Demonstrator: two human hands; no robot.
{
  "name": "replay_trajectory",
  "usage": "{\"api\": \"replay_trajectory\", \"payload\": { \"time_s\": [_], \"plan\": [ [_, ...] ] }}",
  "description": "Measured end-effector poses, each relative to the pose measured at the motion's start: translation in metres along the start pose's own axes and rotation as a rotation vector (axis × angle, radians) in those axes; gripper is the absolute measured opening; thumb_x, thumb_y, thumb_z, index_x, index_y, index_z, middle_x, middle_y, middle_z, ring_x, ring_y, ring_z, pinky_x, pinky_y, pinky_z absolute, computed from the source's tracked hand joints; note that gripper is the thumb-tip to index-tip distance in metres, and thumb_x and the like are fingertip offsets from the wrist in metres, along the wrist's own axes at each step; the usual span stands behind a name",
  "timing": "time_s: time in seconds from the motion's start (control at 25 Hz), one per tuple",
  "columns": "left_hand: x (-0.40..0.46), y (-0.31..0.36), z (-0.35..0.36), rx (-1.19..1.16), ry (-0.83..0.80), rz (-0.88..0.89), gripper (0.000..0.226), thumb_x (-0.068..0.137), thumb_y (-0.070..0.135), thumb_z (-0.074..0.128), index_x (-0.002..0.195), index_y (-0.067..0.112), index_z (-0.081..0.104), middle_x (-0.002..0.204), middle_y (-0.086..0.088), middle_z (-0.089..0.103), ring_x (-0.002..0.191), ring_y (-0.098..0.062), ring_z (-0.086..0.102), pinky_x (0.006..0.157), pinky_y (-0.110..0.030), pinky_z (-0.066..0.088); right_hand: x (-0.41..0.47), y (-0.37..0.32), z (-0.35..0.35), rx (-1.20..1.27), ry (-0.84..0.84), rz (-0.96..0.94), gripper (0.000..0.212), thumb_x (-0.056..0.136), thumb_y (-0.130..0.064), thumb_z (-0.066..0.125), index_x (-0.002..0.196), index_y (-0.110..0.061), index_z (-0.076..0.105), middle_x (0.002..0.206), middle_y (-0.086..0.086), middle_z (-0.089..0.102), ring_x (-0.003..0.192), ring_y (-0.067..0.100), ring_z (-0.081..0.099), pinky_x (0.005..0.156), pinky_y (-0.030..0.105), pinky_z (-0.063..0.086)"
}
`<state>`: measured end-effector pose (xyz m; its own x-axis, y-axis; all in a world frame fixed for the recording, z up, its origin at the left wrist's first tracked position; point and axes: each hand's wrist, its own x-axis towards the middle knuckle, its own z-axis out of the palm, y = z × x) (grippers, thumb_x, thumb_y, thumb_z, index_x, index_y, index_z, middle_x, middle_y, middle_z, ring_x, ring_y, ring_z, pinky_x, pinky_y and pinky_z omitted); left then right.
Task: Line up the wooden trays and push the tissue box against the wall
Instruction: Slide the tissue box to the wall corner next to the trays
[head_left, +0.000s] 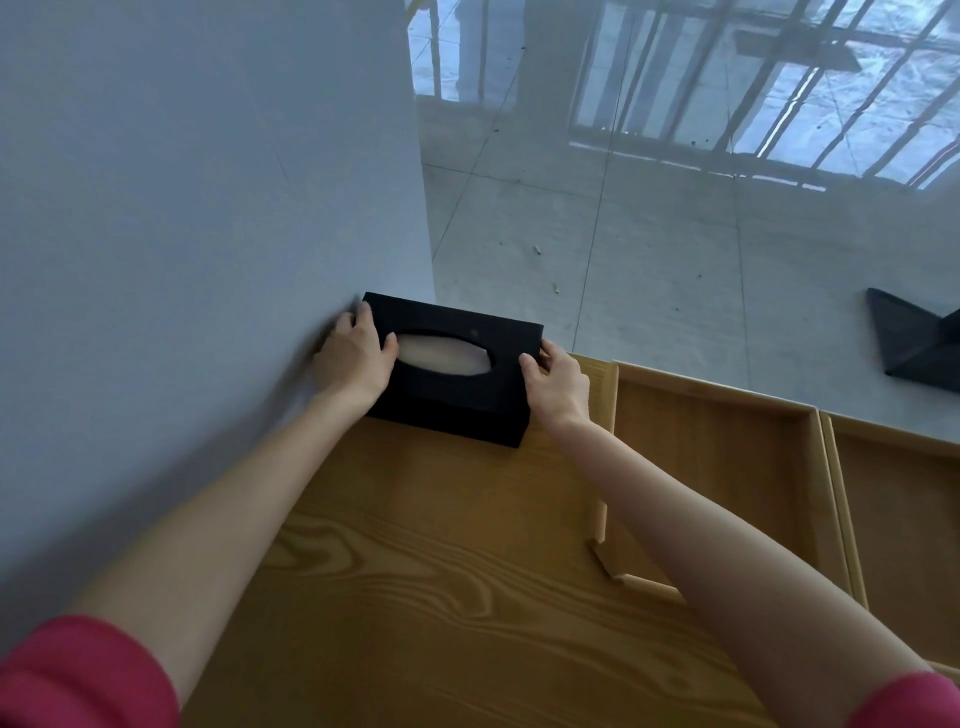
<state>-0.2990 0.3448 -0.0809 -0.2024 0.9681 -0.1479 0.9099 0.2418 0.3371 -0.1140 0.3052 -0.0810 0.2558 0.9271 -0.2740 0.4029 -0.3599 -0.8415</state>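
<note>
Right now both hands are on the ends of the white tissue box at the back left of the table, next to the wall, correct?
Not quite: the head view shows the tissue box is black, not white. The rest holds: the left hand and right hand grip its ends, at the table's back left beside the wall.

Both arms out; L hand (353, 358) & R hand (558, 387) fingers curled, gripping.

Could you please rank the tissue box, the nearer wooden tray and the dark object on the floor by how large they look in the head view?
1. Tray, partly hidden by an arm.
2. Tissue box.
3. Dark object, farther away and cut off by the frame edge, so its rank is unsure.
</note>
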Motion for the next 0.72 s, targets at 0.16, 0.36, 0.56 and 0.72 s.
{"api": "replay_trajectory", "payload": {
  "time_s": [0.16,0.36,0.56,0.72],
  "plan": [
    [-0.009,0.000,0.003,0.018,-0.016,0.055,0.056,0.096,0.031,0.037,0.144,0.007,0.022,0.150,-0.023,0.024,0.137,-0.039,0.026,0.108,-0.050,0.030,-0.006,0.005,0.000,-0.044,-0.097,-0.036,0.053,0.094,-0.021,0.046,0.141,-0.010,0.024,0.135,0.015,0.050,0.125,0.031,0.047,0.103,0.043,0.042],
    [-0.037,-0.007,0.011,0.123,-0.089,0.237,0.068,0.092,0.050,0.030,0.148,0.018,0.008,0.158,-0.015,-0.006,0.146,-0.030,-0.009,0.118,-0.050,-0.002,-0.027,0.012,-0.004,-0.288,-0.291,-0.187,0.085,0.086,-0.035,0.058,0.145,-0.020,-0.001,0.156,0.014,0.008,0.142,0.030,0.015,0.114,0.044,0.022],
    [-0.040,-0.013,0.015,0.242,-0.189,0.289,0.085,0.084,0.065,0.030,0.148,0.019,-0.003,0.157,-0.016,-0.016,0.143,-0.033,-0.020,0.115,-0.053,-0.010,-0.032,0.015,-0.003,-0.385,-0.276,-0.207,0.088,0.085,-0.026,0.062,0.145,-0.015,-0.002,0.157,0.014,0.001,0.141,0.033,0.017,0.113,0.041,0.025],
    [-0.032,-0.014,0.014,0.286,-0.218,0.311,0.087,0.083,0.066,0.031,0.147,0.020,-0.005,0.156,-0.017,-0.019,0.143,-0.034,-0.021,0.115,-0.054,-0.011,-0.029,0.013,-0.001,-0.413,-0.260,-0.213,0.088,0.085,-0.027,0.062,0.145,-0.014,-0.001,0.157,0.014,0.003,0.140,0.034,0.021,0.112,0.043,0.027]
  ]
}}
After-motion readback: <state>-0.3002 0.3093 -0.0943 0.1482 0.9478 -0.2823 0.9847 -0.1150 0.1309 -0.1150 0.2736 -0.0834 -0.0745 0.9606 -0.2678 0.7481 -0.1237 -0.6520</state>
